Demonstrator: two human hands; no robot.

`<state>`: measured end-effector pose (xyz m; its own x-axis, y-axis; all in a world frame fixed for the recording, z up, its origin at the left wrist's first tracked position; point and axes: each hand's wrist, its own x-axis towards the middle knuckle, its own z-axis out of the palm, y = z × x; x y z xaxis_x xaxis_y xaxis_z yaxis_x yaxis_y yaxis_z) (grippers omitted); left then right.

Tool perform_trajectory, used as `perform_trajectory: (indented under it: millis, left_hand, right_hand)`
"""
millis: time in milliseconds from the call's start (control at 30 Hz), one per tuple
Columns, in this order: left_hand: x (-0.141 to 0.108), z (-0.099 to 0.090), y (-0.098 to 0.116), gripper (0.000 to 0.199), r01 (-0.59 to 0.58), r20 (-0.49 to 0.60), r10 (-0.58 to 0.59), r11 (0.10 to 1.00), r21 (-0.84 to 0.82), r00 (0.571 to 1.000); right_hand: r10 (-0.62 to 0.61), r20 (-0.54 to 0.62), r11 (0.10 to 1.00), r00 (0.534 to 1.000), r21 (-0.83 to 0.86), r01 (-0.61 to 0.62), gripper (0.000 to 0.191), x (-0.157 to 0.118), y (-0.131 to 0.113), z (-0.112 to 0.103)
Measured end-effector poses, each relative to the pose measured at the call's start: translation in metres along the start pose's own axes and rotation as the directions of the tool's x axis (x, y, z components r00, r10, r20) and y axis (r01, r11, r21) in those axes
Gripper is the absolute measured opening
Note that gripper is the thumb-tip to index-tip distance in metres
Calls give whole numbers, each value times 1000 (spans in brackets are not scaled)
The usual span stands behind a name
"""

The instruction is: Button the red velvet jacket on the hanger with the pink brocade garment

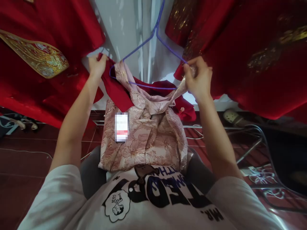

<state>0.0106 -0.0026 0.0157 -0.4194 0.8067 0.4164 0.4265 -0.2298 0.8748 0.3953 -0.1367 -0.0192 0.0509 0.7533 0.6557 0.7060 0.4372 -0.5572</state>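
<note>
A pink brocade dress (144, 140) with a shiny woven pattern hangs in front of me from a purple wire hanger (153, 87). One of its shoulder straps lies over the hanger's left arm. Red fabric (117, 92), a strap or sleeve, runs from the dress's neckline up to my left hand (98, 65), whose fingers are closed on its end. My right hand (199, 78) pinches the dress's other strap at the hanger's right end. A paper tag (122, 127) hangs on the dress front. More red cloth with a small flower-like ornament (182, 109) shows behind the dress.
Red garments with gold embroidery hang at the left (45, 60) and right (240, 64). Pale curtain-like material (124, 35) is behind the hanger. A black chair (285, 153) with metal legs stands at right, near a clog (231, 117) and tangled white cords (261, 175). The floor (26, 166) is reddish tile.
</note>
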Motion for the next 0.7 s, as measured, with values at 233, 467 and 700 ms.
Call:
perform_trajectory:
  millis: [233,467,700]
  left_hand:
    - [-77,21,84,47,-488,128,532,832,-266,837]
    - [-57,9,59,39,-672,539,622,728,-133,567]
    - [-33,14,39,50,-584,739,475,800,-137,477]
  right_hand:
    - [36,-60,997,998,-71,-40,7,-12,-39,-18]
    - [319,333,943,887,-23,-331,29,35,-43,-38]
    - [256,865,955,432,-157,-251,15,89,-48,2]
